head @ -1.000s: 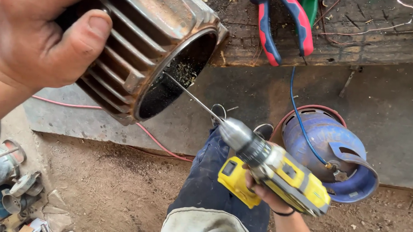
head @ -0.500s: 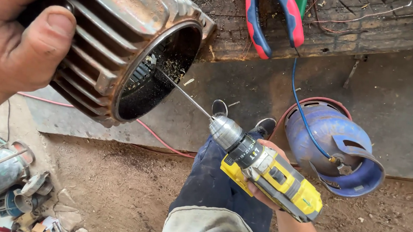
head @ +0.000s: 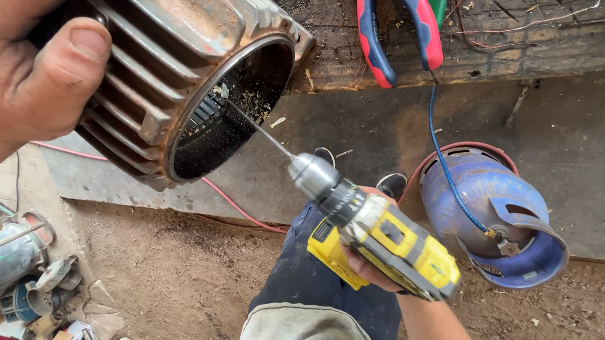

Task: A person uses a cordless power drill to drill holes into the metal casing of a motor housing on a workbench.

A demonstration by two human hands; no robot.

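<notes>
My left hand (head: 32, 69) grips a rusty finned motor housing (head: 176, 64), a hollow metal cylinder held up with its open end facing down and right. My right hand (head: 370, 265) holds a yellow and black cordless drill (head: 382, 238). Its long thin bit (head: 256, 126) reaches into the housing's mouth and its tip touches the dark inner rim, where pale shavings lie. My leg in blue trousers (head: 316, 290) is below the drill.
A blue gas cylinder (head: 489, 209) with a blue hose stands on the ground at right. Red and blue pliers (head: 395, 29) lie on a worn wooden plank (head: 534, 44) at top. Metal parts and scrap (head: 9, 271) sit bottom left. A red cable (head: 237, 208) crosses the concrete slab.
The housing has swung closer and lower in my left hand, and the drill has pushed up-left so its bit tip now sits inside the housing's rim.
</notes>
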